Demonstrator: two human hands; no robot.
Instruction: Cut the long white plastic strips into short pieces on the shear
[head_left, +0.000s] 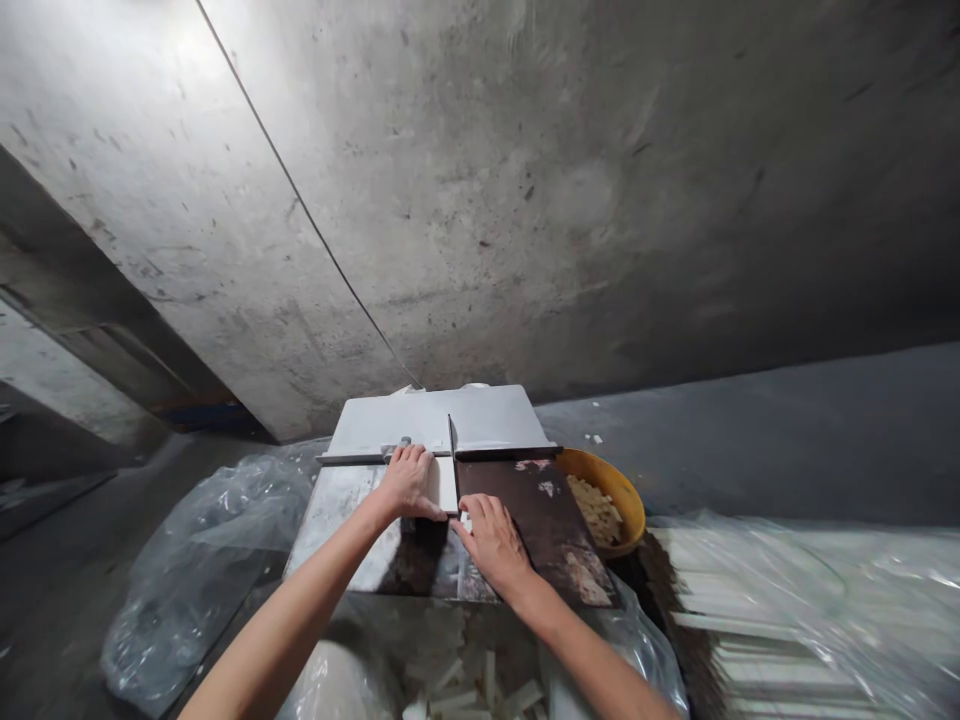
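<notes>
A small cutting table stands in the middle, with a thin upright blade and a dark bar across its top. My left hand is closed on a white piece that lies flat just left of the blade, its thumb at the near edge. Right of the blade's near end, my right hand has its fingers bent over a small white piece, mostly hidden beneath them.
A yellow bucket of small pale pieces sits right of the table. Clear plastic bags lie at the left. White strips under plastic are stacked at the right, offcuts lie below, and a concrete wall rises behind.
</notes>
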